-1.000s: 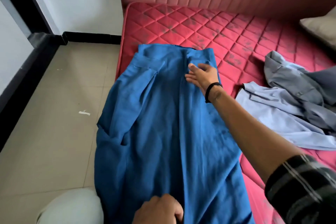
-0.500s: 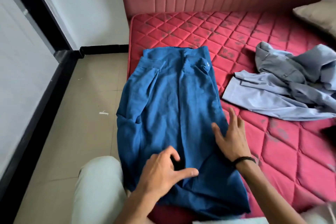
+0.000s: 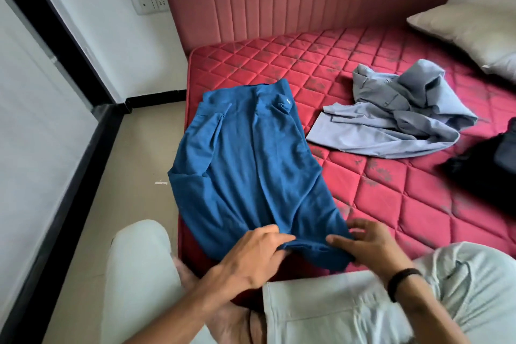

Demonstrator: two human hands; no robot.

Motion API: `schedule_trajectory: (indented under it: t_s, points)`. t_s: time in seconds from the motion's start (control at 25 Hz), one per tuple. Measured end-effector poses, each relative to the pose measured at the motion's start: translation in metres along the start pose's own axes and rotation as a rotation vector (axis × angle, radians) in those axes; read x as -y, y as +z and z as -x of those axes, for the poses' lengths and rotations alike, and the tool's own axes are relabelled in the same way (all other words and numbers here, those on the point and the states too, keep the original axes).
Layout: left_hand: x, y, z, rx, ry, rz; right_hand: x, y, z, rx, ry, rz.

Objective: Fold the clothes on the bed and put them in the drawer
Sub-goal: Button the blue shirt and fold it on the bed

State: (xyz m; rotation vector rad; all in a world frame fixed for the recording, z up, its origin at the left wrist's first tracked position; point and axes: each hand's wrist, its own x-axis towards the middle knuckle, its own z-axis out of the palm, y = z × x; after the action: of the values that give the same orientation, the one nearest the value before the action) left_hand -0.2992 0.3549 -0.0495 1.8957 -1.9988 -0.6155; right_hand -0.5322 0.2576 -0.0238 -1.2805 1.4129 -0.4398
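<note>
The left hand [image 3: 255, 255] and right hand [image 3: 367, 246] both pinch the near hem of the blue shirt [image 3: 248, 165], fingers curled into soft, matte cloth; the shirt lies lengthwise along the left edge of the quilted red mattress [image 3: 405, 198]; a crumpled grey-blue shirt [image 3: 391, 117] lies right of it.

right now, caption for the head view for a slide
Both hands grip the blue shirt's near hem on the red mattress.

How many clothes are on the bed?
3. A blue shirt lies at the bed's near corner, a grey shirt is crumpled in the middle, and something dark sits at the right edge, partly cut off, so more may be hidden.
</note>
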Motion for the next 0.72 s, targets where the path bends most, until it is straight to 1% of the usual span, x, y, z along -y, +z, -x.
schedule_trajectory:
  t_s: [0.08,0.12,0.16,0.2,0.24,0.28,0.32,0.36,0.4,0.44,0.48,0.52,0.56,0.6,0.64,0.72]
  points:
    - [-0.036,0.019,-0.014,0.022,0.042,0.057,0.009,-0.045,0.004,-0.026,-0.029,0.042]
    - [-0.058,0.029,-0.020,0.038,0.057,0.085,0.010,-0.069,0.004,-0.043,-0.036,0.095]
    - [-0.077,0.037,-0.025,0.086,0.066,0.106,0.009,-0.089,0.003,-0.076,-0.030,0.176]
    - [-0.091,0.039,-0.029,0.170,0.087,0.111,0.005,-0.104,0.002,-0.116,-0.010,0.301]
    - [-0.097,0.036,-0.033,0.261,0.106,0.103,0.001,-0.112,-0.001,-0.176,-0.004,0.490]
    - [-0.092,0.029,-0.037,0.279,0.106,0.109,-0.003,-0.110,-0.004,-0.263,-0.038,0.709]
    - [-0.076,0.019,-0.040,0.188,0.064,0.116,-0.011,-0.100,-0.011,-0.367,-0.162,0.862]
    - [-0.054,0.006,-0.041,0.004,-0.030,0.113,-0.014,-0.081,-0.009,-0.422,-0.299,0.907]
    - [-0.020,-0.010,-0.045,-0.228,-0.169,0.088,-0.018,-0.051,-0.010,-0.398,-0.450,0.854]
    - [0.016,-0.028,-0.048,-0.431,-0.350,0.041,-0.014,-0.017,0.000,-0.299,-0.569,0.763]
    - [0.058,-0.048,-0.050,-0.554,-0.567,0.000,-0.009,0.018,0.006,-0.153,-0.654,0.680]
    - [0.098,-0.068,-0.051,-0.582,-0.796,0.020,-0.004,0.053,0.010,0.002,-0.688,0.642]
    - [0.136,-0.084,-0.053,-0.536,-0.983,0.097,0.000,0.087,0.014,0.111,-0.718,0.651]
    - [0.164,-0.096,-0.056,-0.459,-1.084,0.175,0.000,0.117,0.015,0.174,-0.729,0.708]
    - [0.183,-0.100,-0.061,-0.402,-1.106,0.239,-0.002,0.142,0.014,0.165,-0.761,0.795]
    - [0.195,-0.102,-0.077,-0.385,-1.035,0.314,-0.007,0.172,0.013,0.167,-0.737,0.925]
